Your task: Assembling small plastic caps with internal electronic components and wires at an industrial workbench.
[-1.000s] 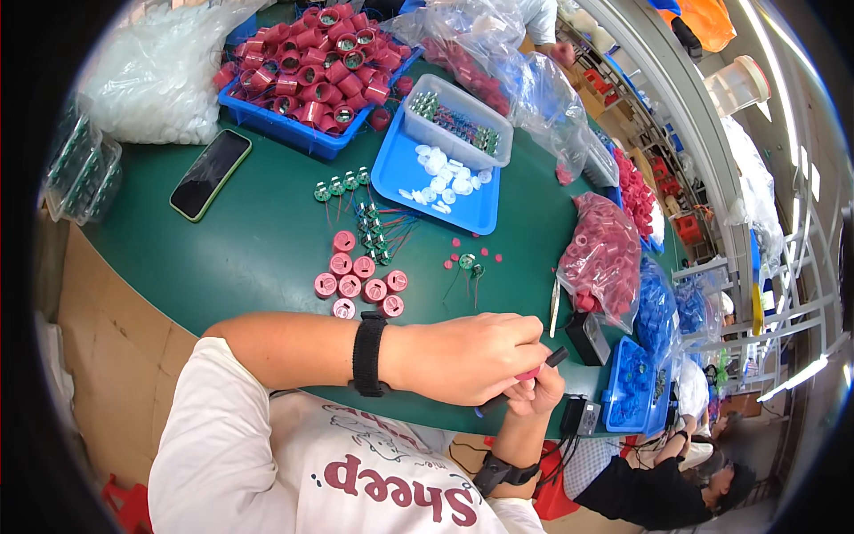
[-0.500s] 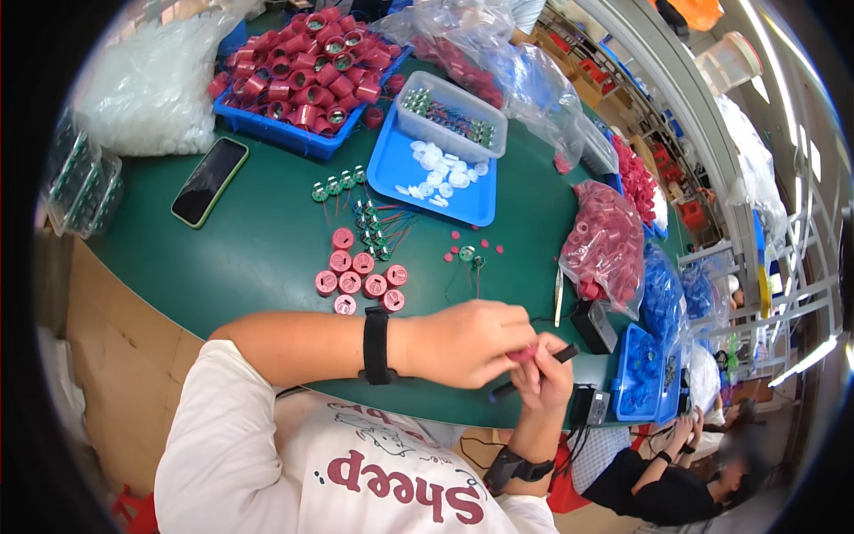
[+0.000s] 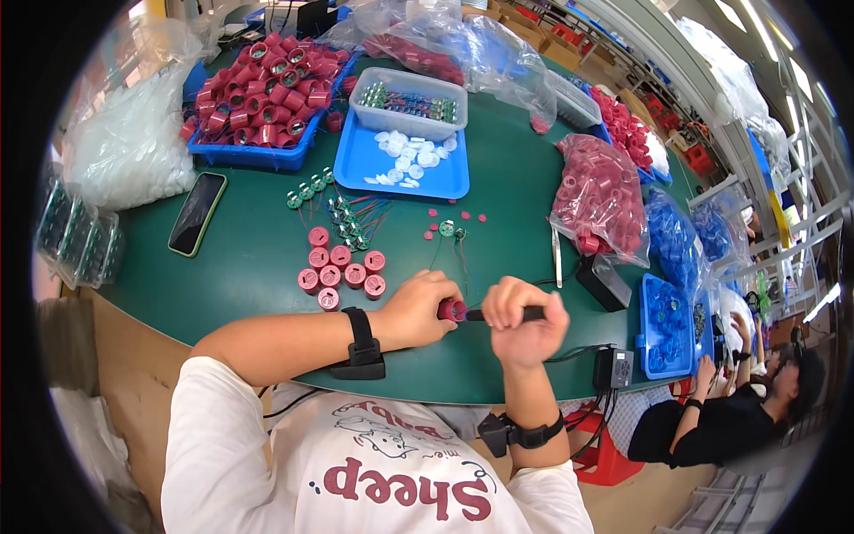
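My left hand is closed around a dark red plastic cup, its open end turned to the right. In my right hand is a black pen-shaped tool, lying level with its tip close to the cup's mouth; whether the tip is inside I cannot tell. Just beyond my hands lie two small green circuit boards with thin wires, among several small red pieces. Several red caps with slots stand in a cluster left of my left hand. Behind them are wired circuit boards in rows.
A blue bin of red cups, a blue tray with white discs and a clear box of boards stand at the back. A phone lies left; tweezers, a bag of red parts and a black box are right. A co-worker sits at right.
My hands have moved apart. The left has shifted left with the red cup, now facing the tool, and the right has lifted forward, holding the tool level. The head view has shifted slightly.
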`<state>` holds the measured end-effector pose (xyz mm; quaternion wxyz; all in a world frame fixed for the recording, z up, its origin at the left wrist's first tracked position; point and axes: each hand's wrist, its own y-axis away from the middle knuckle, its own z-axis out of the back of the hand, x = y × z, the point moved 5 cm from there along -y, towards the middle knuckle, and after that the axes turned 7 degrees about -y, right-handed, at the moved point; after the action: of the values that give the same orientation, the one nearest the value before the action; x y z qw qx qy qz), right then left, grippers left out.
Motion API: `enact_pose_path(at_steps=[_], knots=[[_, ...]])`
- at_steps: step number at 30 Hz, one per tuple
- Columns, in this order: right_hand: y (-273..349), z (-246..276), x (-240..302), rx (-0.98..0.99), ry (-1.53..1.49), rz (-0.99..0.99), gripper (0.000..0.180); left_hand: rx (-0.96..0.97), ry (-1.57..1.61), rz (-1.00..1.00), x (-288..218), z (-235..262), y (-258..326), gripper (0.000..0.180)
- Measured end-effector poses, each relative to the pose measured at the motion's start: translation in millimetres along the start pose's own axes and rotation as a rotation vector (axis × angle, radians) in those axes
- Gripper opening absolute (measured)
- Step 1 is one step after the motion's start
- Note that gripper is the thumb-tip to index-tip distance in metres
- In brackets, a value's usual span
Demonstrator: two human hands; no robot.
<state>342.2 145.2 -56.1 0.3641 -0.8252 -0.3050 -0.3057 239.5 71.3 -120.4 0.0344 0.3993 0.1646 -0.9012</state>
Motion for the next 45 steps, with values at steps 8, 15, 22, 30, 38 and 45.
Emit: enact_pose_path(at_steps=[8,15,22,30,38,45], knots=[[-3,4,-40,0.04,0.271,-0.112,0.051,0.006,-0.021,0.028,7,1,3,0.03],[-9,-7,-48,0.159,0.426,-0.112,0.049,-0.003,0.042,0.012,10,1,2,0.03],[-7,-4,-46,0.149,0.435,-0.057,0.05,0.047,0.051,-0.005,10,2,1,0.027],[-8,4,-48,0.08,0.233,-0.164,0.053,-0.042,0.032,0.002,11,0,4,0.028],[-13,-1,-47,0.161,0.388,-0.17,0.053,-0.086,-0.001,-0.076,7,0,-2,0.031],[-42,-5,64,-0.077,-0.293,0.254,0.062,0.132,1.135,0.532,22,42,4,0.017]])
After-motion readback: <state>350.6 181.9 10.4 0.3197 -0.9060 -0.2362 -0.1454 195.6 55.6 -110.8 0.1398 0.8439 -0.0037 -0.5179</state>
